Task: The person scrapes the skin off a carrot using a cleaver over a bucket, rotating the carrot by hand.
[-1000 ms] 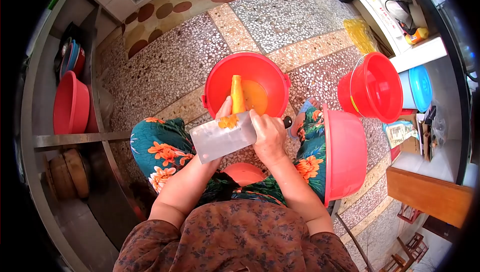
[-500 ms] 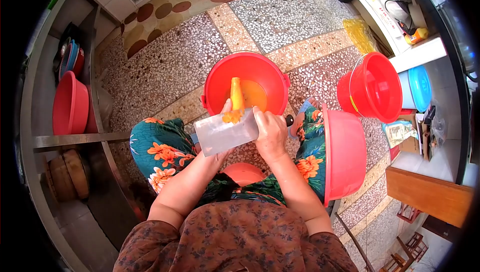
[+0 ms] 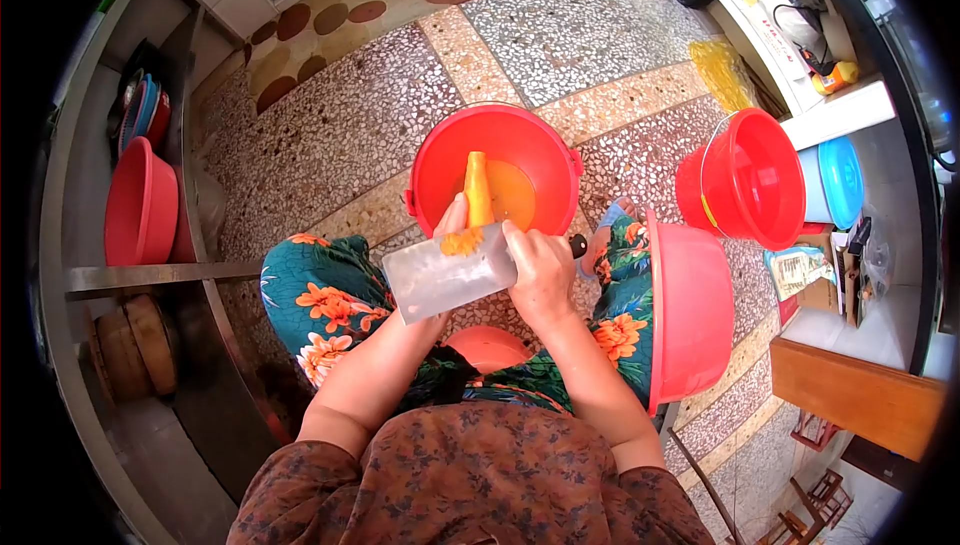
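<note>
The clearest risk lies where the broad, rectangular, grey metal cleaver crosses over the near end of a long, tapering, yellow-orange vegetable, close to the visible digit of the left hand. If the blade skids on the vegetable's surface, which looks wet, it could nick that hand; the wide blade hides much of the palm, making the edge harder to judge. A loosened hold could drop the vegetable into the round, red plastic bucket beneath it, where an orange layer, liquid or scraps, covers part of the bottom. The clump of soft orange shavings stuck to the blade's far side could also slide off onto the fingers or floor.

As for the grip, the left hand appears closed around the vegetable's near end, one digit lying along its side; the other fingers are hidden behind the blade. The right hand is closed firmly on the cleaver where blade meets handle, with the dark handle end sticking out past it. The vegetable's narrow end points away over the bucket.
</note>
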Demonstrator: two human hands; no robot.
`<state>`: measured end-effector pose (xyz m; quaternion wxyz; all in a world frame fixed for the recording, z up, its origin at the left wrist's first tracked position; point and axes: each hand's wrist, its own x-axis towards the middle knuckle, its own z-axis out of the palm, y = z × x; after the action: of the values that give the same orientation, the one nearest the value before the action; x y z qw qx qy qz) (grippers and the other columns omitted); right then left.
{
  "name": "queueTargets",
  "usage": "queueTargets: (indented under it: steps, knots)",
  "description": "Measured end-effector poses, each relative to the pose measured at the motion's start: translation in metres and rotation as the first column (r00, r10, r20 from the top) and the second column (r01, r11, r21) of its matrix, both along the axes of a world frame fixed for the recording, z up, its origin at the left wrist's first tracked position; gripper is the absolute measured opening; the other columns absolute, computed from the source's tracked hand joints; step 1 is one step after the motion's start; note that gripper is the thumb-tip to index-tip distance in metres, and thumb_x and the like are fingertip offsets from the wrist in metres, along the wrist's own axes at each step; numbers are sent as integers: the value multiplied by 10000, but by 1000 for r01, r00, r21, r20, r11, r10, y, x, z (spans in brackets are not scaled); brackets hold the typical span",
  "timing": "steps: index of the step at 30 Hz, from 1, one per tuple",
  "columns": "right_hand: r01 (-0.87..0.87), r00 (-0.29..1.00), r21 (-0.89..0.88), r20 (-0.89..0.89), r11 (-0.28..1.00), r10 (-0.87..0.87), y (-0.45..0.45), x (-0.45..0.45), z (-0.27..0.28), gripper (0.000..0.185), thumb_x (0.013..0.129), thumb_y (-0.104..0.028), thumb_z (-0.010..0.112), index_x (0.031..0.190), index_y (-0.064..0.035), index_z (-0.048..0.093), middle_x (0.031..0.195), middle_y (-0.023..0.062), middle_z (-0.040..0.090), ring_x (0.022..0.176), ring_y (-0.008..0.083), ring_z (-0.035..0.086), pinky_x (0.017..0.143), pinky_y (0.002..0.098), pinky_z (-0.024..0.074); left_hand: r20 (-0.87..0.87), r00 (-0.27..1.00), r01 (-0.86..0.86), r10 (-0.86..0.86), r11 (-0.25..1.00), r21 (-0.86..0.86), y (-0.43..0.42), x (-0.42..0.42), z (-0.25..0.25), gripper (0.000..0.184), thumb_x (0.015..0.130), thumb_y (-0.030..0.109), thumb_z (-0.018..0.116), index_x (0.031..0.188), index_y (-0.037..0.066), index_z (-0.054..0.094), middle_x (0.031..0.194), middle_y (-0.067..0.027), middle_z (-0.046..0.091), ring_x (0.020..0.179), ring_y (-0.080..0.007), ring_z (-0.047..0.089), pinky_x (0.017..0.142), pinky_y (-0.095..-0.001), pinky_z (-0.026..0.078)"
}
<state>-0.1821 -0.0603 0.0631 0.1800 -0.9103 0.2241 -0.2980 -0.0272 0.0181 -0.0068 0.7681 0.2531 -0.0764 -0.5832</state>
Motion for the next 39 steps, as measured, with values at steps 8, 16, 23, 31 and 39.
queueTargets:
  steps: [8,16,23,31,39]
  knots:
    - [2,999,13,-39,1000,-1,3,0,3,455,745,42,661,1193,-42,671,828,57,644,790,277,660,730,425,471,283,932,-282,226,943,176,-13,-23,27,442,1124,364,423,1392,34,546,1145,-75,664,998,-143,660,876,-302,553]
    - [28,1000,-23,9,999,-28,0,3,-4,368,834,-46,599,1199,-46,645,772,63,563,741,270,616,701,432,448,-279,960,-12,22,999,38,2,-22,44,447,1096,402,499,1366,51,557,1160,-114,685,982,-203,704,869,-370,593]
    - [75,997,-25,-21,997,-75,-5,4,-8,380,820,-41,609,1198,-54,645,786,71,582,757,287,627,699,437,453,-309,944,-49,112,978,205,5,-24,40,468,1045,466,585,1311,81,572,1168,-136,692,977,-251,723,860,-421,615]
    - [141,989,-18,-32,990,-141,-11,3,-11,333,821,-18,601,1148,-53,653,793,97,614,742,326,635,687,452,466,-184,957,-144,226,915,377,0,-33,62,413,1056,441,573,1299,107,569,1187,-75,661,1061,-221,677,879,-387,591]
    - [257,962,354,-3,899,-274,-14,5,-18,467,715,142,656,1152,-21,635,935,163,702,881,381,693,737,454,535,-74,995,-30,65,915,402,1,-22,50,412,1066,407,537,1334,97,574,1229,-83,669,1074,-234,682,895,-395,584]
